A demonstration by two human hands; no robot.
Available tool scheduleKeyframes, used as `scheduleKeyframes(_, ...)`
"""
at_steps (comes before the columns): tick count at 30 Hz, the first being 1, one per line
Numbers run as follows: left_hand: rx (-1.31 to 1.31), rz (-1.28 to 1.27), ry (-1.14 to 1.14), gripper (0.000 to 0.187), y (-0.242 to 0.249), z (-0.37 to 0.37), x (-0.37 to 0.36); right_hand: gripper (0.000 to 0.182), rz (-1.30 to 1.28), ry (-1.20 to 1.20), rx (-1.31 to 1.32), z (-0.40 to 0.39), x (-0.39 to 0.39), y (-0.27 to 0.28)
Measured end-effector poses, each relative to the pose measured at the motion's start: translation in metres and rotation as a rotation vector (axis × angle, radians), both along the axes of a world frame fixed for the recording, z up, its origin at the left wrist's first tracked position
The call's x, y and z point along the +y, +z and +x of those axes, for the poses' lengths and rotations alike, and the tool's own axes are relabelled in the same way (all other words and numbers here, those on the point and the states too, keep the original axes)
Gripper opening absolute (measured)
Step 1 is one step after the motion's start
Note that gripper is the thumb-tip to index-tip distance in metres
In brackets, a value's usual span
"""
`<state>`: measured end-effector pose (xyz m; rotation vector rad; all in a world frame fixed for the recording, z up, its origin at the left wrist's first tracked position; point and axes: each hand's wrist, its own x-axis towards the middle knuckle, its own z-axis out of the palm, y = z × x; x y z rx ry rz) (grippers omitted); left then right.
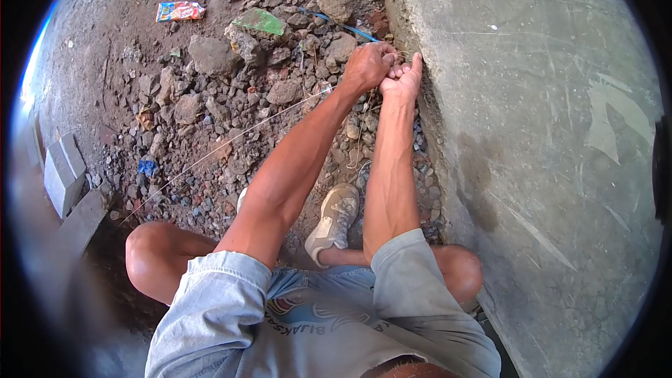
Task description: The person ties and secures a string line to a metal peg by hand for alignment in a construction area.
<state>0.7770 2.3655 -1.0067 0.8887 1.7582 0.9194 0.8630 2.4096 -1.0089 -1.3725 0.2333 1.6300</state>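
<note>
My left hand is closed, knuckles up, at the foot of the concrete edge. Pressed against it, my right hand is turned palm up with its fingers curled and one digit stretched out along the edge. A thin white string runs taut from the lower left across the rubble and passes behind my left wrist. Fine strands show at the fingertips, where both hands pinch the string; the exact grip is partly hidden. Just beyond my left hand, a blue strap lies among the stones.
A raised concrete slab borders the right side. Broken stones cover the soil, with a green shard, a colourful wrapper and a blue scrap among them. Grey blocks stand at left. My shoe rests below my hands.
</note>
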Motion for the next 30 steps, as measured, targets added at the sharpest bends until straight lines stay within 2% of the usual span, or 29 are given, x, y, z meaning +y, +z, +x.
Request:
scheduleKeyframes(7, -0.026, -0.029, -0.031, 0.024, -0.010, 0.004, 0.001, 0.053, -0.073, 0.039, -0.011, 0.006, 0.001, -0.006)
scheduleKeyframes(13, -0.039, -0.037, -0.017, 0.024, -0.016, 0.006, -0.001, 0.051, -0.037, 0.052, -0.091, 0.002, -0.001, -0.008)
scheduleKeyframes(16, -0.041, -0.039, -0.020, 0.024, -0.014, 0.005, 0.000, 0.036, -0.012, 0.039, -0.157, 0.008, -0.007, -0.013)
scheduleKeyframes(19, -0.037, -0.018, -0.016, 0.025, -0.008, 0.006, 0.000, 0.028, 0.160, 0.188, -0.318, 0.024, -0.029, -0.028)
scheduleKeyframes(22, -0.058, -0.014, -0.024, 0.024, -0.007, 0.012, 0.001, 0.022, 0.234, 0.349, -0.826, 0.020, -0.045, -0.042)
scheduleKeyframes(26, -0.041, 0.015, -0.053, 0.024, -0.013, 0.016, 0.001, 0.028, 0.418, 0.389, -0.976, 0.025, -0.038, -0.041)
scheduleKeyframes(27, -0.044, -0.006, -0.059, 0.024, -0.012, 0.017, 0.003, 0.034, 0.473, 0.494, -1.129, 0.022, -0.039, -0.031)
scheduleKeyframes(30, -0.040, 0.005, -0.038, 0.024, -0.012, 0.017, 0.005, 0.032, 0.550, 0.747, -1.321, 0.021, -0.038, -0.013)
